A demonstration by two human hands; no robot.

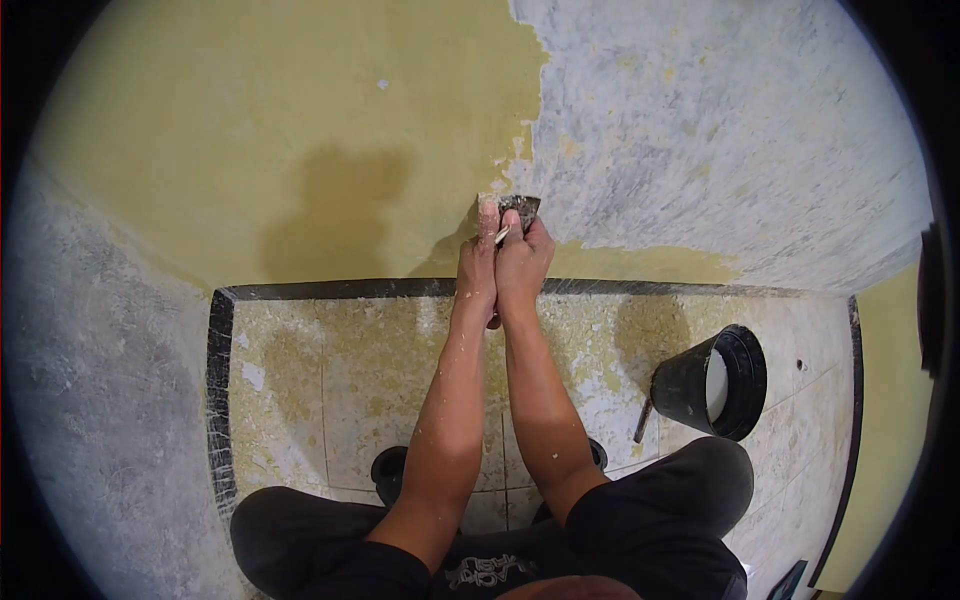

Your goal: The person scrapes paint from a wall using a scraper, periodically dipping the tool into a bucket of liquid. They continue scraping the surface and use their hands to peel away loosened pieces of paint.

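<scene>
Both my hands are stretched forward, close together, at the lower part of the wall (400,110). My right hand (525,258) is closed around a paint scraper (522,208), its dark, flaked blade against the wall where yellow-green paint meets bare grey-white plaster. Pressed alongside, my left hand (478,262) is closed on the same scraper, its thumb pointing up toward the blade. The end of the handle (494,321) shows below, between my wrists. Pale paint flakes stick to my fingers and forearms.
A black bucket (690,385) with whitish liquid stands on the tiled floor to the right, a stick-like tool (642,421) beside it. Paint flakes (380,350) litter the tiles. Dark skirting (350,290) edges the floor. A scraped grey wall (110,370) rises on the left.
</scene>
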